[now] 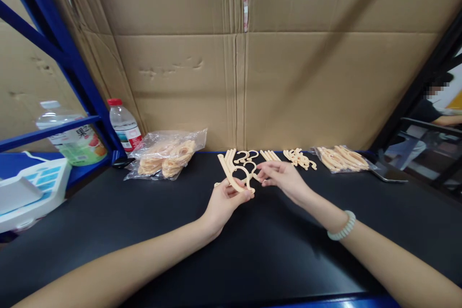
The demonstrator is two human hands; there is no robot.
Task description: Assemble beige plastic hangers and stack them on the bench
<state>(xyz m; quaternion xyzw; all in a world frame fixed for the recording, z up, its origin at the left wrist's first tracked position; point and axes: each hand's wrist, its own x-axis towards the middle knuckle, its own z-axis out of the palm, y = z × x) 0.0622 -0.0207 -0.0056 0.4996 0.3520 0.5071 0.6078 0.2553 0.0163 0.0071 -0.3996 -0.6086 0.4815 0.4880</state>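
Note:
My left hand (223,204) is closed around cream plastic pieces that look like parts of a folding clothes hanger. A long curved hanger arm (226,169) slants up from its fingers, and a rounded hook piece (249,180) shows beside it. Just to the right, my right hand (288,182) hovers with its fingers stretched forward and slightly apart, near the held pieces. Whether its fingertips touch a piece cannot be made out. Behind the hands lie loose hooks (251,155) and straight arms (230,156) on the black tabletop (231,264).
More arms (270,155) and a heap of small cream parts (299,159) lie at the back. Clear bags of pieces sit left (169,154) and right (342,159). Bottles (124,125) and a white-blue plastic item (39,183) stand left. Cardboard (180,67) walls the back; a person (429,106) is far right.

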